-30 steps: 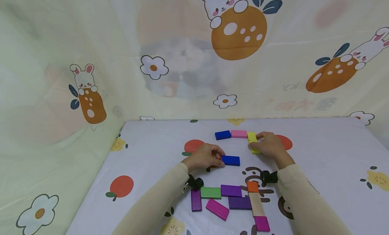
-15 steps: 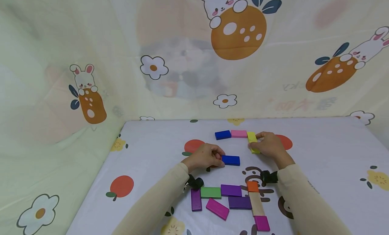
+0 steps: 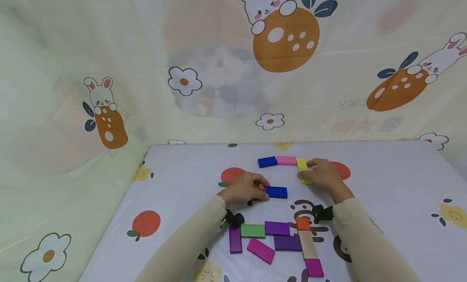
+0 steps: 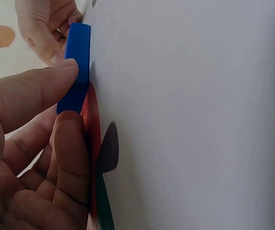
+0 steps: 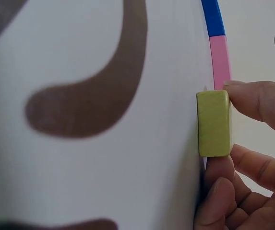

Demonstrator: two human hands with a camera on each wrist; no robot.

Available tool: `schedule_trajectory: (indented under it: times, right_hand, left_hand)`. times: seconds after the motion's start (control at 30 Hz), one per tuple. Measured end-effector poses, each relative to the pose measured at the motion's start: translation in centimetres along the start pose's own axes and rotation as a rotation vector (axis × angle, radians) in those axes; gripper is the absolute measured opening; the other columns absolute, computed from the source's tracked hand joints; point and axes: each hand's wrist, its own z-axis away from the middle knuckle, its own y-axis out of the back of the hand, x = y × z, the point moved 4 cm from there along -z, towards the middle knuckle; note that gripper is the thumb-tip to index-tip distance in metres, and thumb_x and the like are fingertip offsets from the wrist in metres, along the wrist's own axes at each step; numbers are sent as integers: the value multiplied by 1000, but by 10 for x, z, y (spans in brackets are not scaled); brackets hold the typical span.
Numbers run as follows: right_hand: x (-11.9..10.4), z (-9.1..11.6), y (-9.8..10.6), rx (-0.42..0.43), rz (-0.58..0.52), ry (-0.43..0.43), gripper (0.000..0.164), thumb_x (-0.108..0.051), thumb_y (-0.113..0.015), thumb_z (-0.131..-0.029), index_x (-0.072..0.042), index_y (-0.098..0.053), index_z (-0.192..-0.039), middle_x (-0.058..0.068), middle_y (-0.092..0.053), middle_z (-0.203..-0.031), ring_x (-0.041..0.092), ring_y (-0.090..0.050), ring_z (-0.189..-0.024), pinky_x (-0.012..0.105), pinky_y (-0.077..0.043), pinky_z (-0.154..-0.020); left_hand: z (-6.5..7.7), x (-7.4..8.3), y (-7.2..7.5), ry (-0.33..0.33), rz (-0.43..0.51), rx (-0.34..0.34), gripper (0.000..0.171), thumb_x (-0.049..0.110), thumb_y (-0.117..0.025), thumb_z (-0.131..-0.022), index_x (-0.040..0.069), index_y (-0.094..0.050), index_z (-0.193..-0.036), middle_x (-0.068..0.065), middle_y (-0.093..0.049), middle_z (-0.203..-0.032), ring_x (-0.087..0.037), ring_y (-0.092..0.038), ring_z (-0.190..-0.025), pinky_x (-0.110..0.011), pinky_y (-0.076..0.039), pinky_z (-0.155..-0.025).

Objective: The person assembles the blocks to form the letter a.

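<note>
My left hand [image 3: 245, 189] pinches the left end of a flat blue block [image 3: 277, 192] that lies on the table. In the left wrist view the thumb is on one face of that blue block [image 4: 78, 50], with a fingertip at its near end. My right hand [image 3: 324, 176] holds a yellow block [image 3: 303, 170] between thumb and fingers, at the right end of a row. Beside the yellow block lies a pink block [image 3: 286, 161], and then another blue block [image 3: 267, 162]. The right wrist view shows the yellow block [image 5: 214, 123] end-on, close to the pink one.
Nearer the front lie a green block [image 3: 253, 231], several purple and magenta blocks such as a tilted magenta one [image 3: 260, 251], an orange block [image 3: 303, 223] and a beige block [image 3: 308, 244]. A patterned cloth [image 3: 219, 128] hangs behind the white table [image 3: 383, 172].
</note>
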Motion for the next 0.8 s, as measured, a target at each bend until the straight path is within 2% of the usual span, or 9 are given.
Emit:
schedule_trajectory:
  times: [0.33, 0.6, 0.8]
  right_hand:
    - [2, 2, 1, 0, -13, -4, 70, -35, -75, -94, 3, -50, -148, 29, -53, -136, 40, -50, -115, 51, -49, -94]
    - [5, 0, 1, 2, -16, 8, 70, -35, -75, -93, 1, -50, -148, 28, -55, -133, 39, -52, -114, 48, -49, -92]
    - [9, 6, 3, -22, -60, 24, 68, -32, -75, -94, 0, -50, -148, 21, -60, -116, 33, -55, -102, 41, -48, -83]
  left_hand:
    - [0, 2, 0, 12, -10, -3, 26, 13, -86, -87, 12, -75, -111, 2, -63, -87, -11, -58, -81, -20, -48, -70]
    - [-5, 9, 2, -20, -174, -34, 25, 15, -84, -90, 11, -74, -112, 3, -63, -85, -10, -57, -80, -21, -46, -67]
    - [-10, 18, -2, -62, -288, -70, 27, 20, -83, -91, 12, -73, -115, 5, -64, -84, -9, -57, -80, -21, -46, -71]
